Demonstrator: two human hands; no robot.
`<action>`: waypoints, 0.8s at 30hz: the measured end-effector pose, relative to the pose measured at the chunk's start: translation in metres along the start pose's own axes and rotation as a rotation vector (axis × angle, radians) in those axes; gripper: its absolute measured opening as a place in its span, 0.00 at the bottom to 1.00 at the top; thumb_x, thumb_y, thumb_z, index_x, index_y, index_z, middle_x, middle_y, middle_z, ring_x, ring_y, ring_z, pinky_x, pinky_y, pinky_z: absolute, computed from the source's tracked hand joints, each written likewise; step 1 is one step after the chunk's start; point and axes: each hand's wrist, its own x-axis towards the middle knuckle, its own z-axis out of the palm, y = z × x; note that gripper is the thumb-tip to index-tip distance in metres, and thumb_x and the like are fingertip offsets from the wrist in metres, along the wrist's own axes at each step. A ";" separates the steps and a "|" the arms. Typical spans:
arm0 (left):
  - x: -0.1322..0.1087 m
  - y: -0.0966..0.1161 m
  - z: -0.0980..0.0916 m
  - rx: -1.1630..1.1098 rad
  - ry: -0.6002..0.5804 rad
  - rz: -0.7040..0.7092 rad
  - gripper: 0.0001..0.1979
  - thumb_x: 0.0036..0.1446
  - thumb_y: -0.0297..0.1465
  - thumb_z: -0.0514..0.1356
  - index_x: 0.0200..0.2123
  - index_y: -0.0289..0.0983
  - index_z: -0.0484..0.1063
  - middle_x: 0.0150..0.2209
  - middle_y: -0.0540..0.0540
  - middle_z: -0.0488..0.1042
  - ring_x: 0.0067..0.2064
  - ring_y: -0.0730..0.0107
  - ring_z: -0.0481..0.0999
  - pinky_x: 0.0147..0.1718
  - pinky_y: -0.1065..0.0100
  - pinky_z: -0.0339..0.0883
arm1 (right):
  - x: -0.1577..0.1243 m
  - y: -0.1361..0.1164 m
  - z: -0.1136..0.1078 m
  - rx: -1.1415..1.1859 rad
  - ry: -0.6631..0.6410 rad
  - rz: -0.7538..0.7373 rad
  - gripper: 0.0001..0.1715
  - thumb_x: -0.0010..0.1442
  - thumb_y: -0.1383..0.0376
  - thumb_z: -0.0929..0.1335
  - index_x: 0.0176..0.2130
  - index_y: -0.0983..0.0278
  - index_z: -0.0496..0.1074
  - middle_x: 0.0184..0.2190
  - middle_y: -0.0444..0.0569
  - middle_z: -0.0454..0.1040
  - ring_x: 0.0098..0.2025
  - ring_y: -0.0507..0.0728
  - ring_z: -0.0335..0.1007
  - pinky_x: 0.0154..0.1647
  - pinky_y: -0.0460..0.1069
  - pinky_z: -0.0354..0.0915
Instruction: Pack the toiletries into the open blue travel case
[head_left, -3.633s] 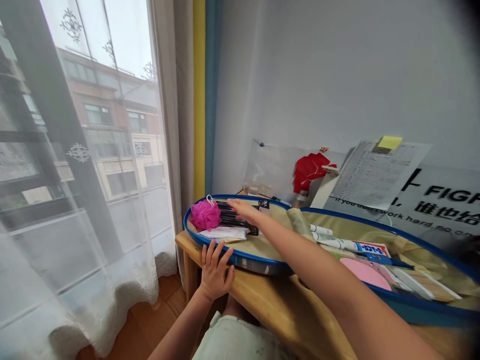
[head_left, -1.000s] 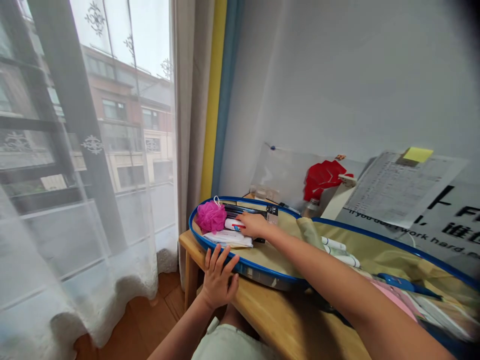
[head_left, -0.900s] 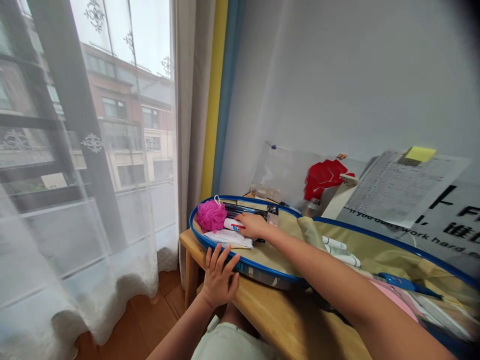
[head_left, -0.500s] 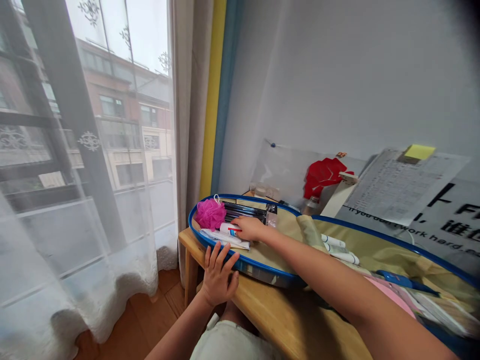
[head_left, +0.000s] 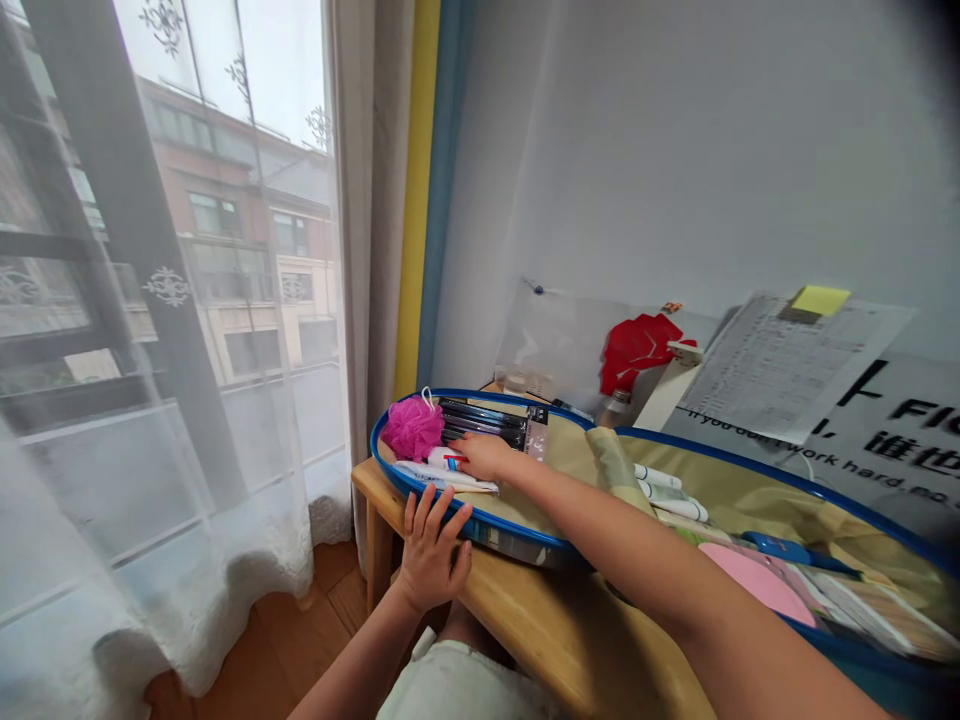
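Note:
My right hand reaches into the left half of an opened, blue-rimmed case, its fingers closed around the end of a white tube with red and blue print. The tube lies beside a flat white packet, close to the near rim. Behind it are a magenta bath puff with a white loop and a clear pack of dark slender items. My left hand rests with spread fingers against the case's near outer edge, holding nothing.
The case stands on a wooden table. Its right half holds white tubes, a pink oval item and a blue-handled item. A sheer curtain hangs at left; clipped papers stand at the back right.
The view has shifted slightly, so the scene sits a little further left. My right hand and the white tube are slightly lower against the packet. My left hand stays at the rim.

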 end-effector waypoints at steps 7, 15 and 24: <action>0.000 -0.001 -0.001 0.000 0.006 -0.003 0.30 0.54 0.27 0.54 0.61 0.40 0.56 0.63 0.39 0.57 0.67 0.51 0.47 0.62 0.44 0.43 | -0.029 0.051 -0.038 0.091 0.192 0.110 0.22 0.60 0.58 0.63 0.53 0.60 0.69 0.49 0.49 0.73 0.49 0.54 0.69 0.48 0.47 0.63; -0.001 -0.003 0.000 -0.006 0.006 -0.005 0.32 0.54 0.26 0.54 0.63 0.41 0.53 0.64 0.39 0.56 0.67 0.49 0.47 0.62 0.43 0.43 | -0.145 0.162 -0.055 0.104 0.392 0.498 0.24 0.54 0.70 0.60 0.48 0.65 0.72 0.40 0.51 0.74 0.36 0.52 0.69 0.39 0.46 0.63; 0.003 -0.007 -0.005 0.006 -0.006 0.020 0.31 0.56 0.28 0.55 0.63 0.43 0.54 0.63 0.40 0.58 0.67 0.51 0.49 0.63 0.44 0.36 | -0.238 0.221 -0.006 0.148 0.140 0.768 0.08 0.61 0.65 0.65 0.40 0.64 0.72 0.38 0.47 0.74 0.37 0.50 0.69 0.42 0.50 0.66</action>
